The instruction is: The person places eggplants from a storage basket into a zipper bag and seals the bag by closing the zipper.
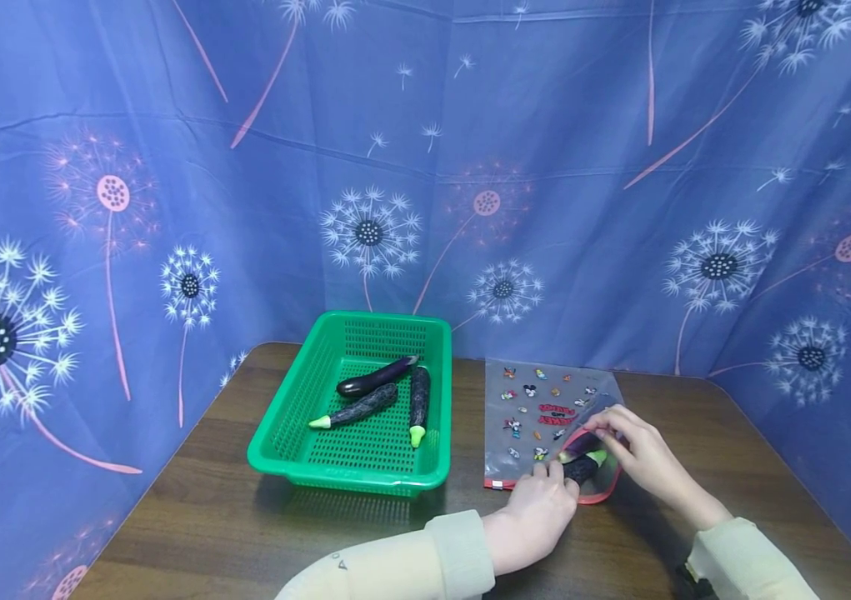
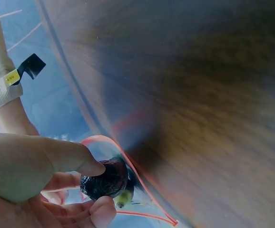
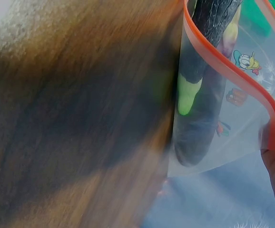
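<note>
**Left hand grips a vegetable at the bag mouth; right hand holds the rim**

The left hand (image 1: 538, 517) has its thumb and fingers closed round the blunt end of a long, black, wrinkle-skinned vegetable with a pale green tip (image 1: 581, 468). That vegetable lies part-way inside a clear plastic bag with a red zip edge and printed cartoon figures (image 1: 530, 417), its green tip pointing inward.

The right hand (image 1: 643, 458) pinches the red edge between thumb and finger, and the bag's mouth is spread around the contents. The two hands are near each other but apart. A smooth purple eggplant with a pale end (image 1: 578, 444) is also inside, beside the gripped vegetable.

Left of the bag, and apart from it, stands a green perforated plastic basket (image 1: 342, 476). It contains a glossy dark purple eggplant (image 1: 374, 380) and two black, rough-skinned vegetables with light green ends (image 1: 361, 408) lying separately on its floor.

Bag and basket both rest on a brown wood-grain table (image 1: 200, 500). Behind it hangs a blue cloth with a dandelion pattern (image 1: 395, 100).
</note>
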The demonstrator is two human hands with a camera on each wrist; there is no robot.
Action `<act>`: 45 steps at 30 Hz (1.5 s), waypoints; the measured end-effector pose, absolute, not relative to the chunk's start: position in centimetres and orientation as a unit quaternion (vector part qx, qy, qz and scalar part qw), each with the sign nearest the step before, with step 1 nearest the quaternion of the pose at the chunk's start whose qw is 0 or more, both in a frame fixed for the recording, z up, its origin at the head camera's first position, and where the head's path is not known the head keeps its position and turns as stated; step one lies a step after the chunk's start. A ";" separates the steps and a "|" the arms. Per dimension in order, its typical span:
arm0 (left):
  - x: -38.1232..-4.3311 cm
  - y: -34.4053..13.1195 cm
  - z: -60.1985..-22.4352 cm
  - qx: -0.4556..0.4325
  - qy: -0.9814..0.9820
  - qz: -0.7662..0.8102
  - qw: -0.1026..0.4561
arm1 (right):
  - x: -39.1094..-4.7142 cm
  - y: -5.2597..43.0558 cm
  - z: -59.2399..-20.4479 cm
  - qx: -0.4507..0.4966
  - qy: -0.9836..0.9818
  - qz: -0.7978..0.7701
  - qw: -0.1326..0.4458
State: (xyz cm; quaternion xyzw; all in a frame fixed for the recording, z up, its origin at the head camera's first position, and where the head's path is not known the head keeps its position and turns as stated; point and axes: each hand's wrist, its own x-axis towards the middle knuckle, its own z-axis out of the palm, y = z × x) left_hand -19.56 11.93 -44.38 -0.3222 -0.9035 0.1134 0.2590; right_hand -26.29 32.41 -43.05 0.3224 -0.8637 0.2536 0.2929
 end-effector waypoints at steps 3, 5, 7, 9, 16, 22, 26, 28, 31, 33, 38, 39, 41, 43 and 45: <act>-19.6 12.2 -44.4 -0.316 -0.906 0.111 0.259 | -26.3 32.4 -43.1 0.324 -0.863 0.253 0.294; -19.7 12.5 -44.4 -0.312 -0.906 0.110 0.263 | -26.4 32.4 -43.1 0.326 -0.862 0.252 0.294; -19.8 12.7 -44.4 -0.308 -0.907 0.111 0.264 | -26.4 32.3 -43.1 0.329 -0.861 0.253 0.294; -19.9 12.9 -44.3 -0.306 -0.909 0.110 0.262 | -26.5 32.3 -43.0 0.330 -0.860 0.253 0.294; -20.3 13.6 -44.2 -0.304 -0.914 0.114 0.243 | -26.4 32.3 -42.9 0.325 -0.865 0.254 0.286; -20.4 14.0 -44.2 -0.297 -0.922 0.113 0.222 | -26.3 32.3 -42.8 0.317 -0.869 0.252 0.284; -20.5 14.4 -44.3 -0.295 -0.922 0.110 0.224 | -26.2 32.2 -42.7 0.322 -0.864 0.257 0.289; -20.5 14.6 -44.5 -0.296 -0.920 0.113 0.230 | -26.2 32.2 -42.7 0.325 -0.861 0.259 0.292; -20.7 14.8 -44.7 -0.299 -0.917 0.117 0.236 | -26.3 32.2 -42.7 0.327 -0.861 0.260 0.290; -20.7 15.0 -44.7 -0.301 -0.916 0.117 0.238 | -26.3 32.3 -42.7 0.327 -0.863 0.256 0.288; -20.8 15.3 -44.6 -0.308 -0.916 0.117 0.230 | -26.5 32.3 -42.7 0.324 -0.867 0.248 0.286; -20.8 15.3 -44.6 -0.308 -0.917 0.116 0.226 | -26.5 32.3 -42.7 0.324 -0.867 0.247 0.286; -20.8 15.4 -44.6 -0.308 -0.919 0.114 0.215 | -26.5 32.4 -42.8 0.323 -0.868 0.246 0.287; -20.8 15.4 -44.6 -0.310 -0.922 0.111 0.206 | -26.6 32.4 -42.9 0.323 -0.868 0.246 0.287; -20.8 15.4 -44.6 -0.315 -0.922 0.110 0.199 | -26.5 32.4 -42.9 0.320 -0.869 0.247 0.285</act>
